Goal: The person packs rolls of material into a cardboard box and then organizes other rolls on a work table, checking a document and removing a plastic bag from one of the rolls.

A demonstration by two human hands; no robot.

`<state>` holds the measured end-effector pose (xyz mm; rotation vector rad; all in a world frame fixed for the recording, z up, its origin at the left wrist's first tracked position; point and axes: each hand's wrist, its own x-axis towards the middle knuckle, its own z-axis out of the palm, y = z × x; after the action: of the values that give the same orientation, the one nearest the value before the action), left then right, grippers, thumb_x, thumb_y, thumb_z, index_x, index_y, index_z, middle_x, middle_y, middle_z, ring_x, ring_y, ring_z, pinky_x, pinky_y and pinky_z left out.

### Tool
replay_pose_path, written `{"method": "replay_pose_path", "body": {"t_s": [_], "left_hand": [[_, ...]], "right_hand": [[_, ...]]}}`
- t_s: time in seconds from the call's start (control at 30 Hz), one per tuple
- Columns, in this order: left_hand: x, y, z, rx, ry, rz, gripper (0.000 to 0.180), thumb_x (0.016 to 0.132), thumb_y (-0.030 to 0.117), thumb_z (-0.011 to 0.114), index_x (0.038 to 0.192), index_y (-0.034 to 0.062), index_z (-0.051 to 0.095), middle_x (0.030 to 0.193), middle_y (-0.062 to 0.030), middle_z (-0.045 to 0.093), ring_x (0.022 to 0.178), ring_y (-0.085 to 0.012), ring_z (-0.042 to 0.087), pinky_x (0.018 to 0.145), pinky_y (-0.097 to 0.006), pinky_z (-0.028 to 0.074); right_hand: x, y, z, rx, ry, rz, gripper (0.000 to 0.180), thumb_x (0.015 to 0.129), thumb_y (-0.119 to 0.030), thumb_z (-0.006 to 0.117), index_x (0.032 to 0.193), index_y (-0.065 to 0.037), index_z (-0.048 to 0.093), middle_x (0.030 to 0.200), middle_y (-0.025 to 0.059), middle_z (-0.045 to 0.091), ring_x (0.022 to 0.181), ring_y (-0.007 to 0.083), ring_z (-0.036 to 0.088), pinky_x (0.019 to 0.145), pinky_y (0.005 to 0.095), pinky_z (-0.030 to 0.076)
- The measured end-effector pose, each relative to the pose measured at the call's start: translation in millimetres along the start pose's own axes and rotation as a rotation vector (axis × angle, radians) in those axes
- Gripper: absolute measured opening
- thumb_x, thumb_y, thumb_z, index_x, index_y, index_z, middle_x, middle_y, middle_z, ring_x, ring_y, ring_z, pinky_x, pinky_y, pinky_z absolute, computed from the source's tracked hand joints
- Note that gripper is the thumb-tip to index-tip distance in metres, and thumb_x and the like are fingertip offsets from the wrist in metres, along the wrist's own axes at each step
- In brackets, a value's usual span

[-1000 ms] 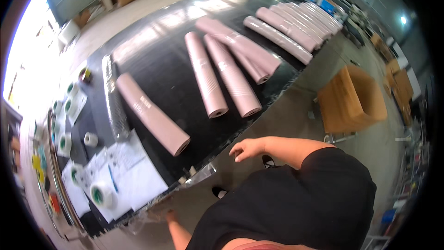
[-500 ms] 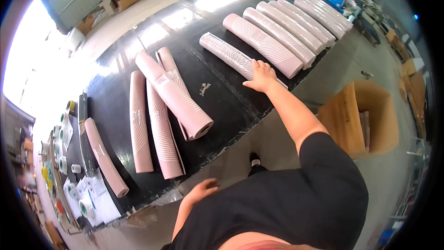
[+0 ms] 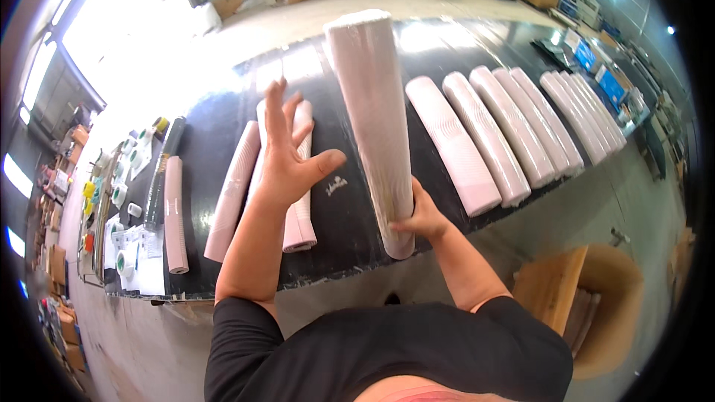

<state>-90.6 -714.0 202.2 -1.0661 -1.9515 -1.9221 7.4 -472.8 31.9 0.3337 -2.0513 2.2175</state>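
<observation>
A pink rolled-up mat (image 3: 372,104) with a glossy surface stands lifted off the table, its far end raised toward the top of the view. My right hand (image 3: 423,214) grips it near its lower end, the thumb across the front. To the left of that roll my left hand (image 3: 287,160) is held up with fingers spread, touching nothing. Behind my left hand and forearm lie more pink rolled mats (image 3: 300,219), partly hidden. Right of the held roll, a loose-looking pink roll (image 3: 454,145) lies beside several glossy wrapped ones (image 3: 514,126).
The black table (image 3: 350,227) bears a thin pink roll (image 3: 173,216), a dark roll (image 3: 165,171), tape rolls (image 3: 125,262) and white papers (image 3: 149,249) at the left. A crumpled scrap (image 3: 337,184) lies mid-table. On the floor at right stands an open cardboard box (image 3: 547,290) with rolls inside.
The mat that lay under my right hand is lifted up and brought left. My left hand has risen from beside my body to over the table, fingers spread. The view has shifted.
</observation>
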Motion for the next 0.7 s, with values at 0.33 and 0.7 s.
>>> {"method": "replay_pose_path", "body": {"t_s": [0.33,0.7], "left_hand": [[-5.7,56.7,41.3,0.217,-0.080,0.698,0.085,0.058,0.029,0.095,0.124,0.0034,0.049,0.130,-0.0238,0.047,0.117,-0.0349,0.053,0.096,-0.045,0.047],[15.7,149.7,14.3,0.531,-0.363,0.794,0.077,0.056,0.028,0.091,0.119,0.0003,0.056,0.104,-0.0090,0.068,0.100,-0.0283,0.062,0.084,-0.039,0.051]], "right_hand": [[25.2,-167.4,39.6,-0.241,0.069,-1.111,0.101,0.069,-0.033,0.087,0.142,-0.001,0.026,0.140,0.0194,0.034,0.123,0.0305,0.044,0.101,0.0442,0.039],[26.6,-243.0,47.1,-0.647,0.153,-1.268,0.064,0.058,-0.046,0.089,0.100,-0.006,0.063,0.101,0.0113,0.056,0.086,0.0275,0.054,0.077,0.0369,0.044]]}}
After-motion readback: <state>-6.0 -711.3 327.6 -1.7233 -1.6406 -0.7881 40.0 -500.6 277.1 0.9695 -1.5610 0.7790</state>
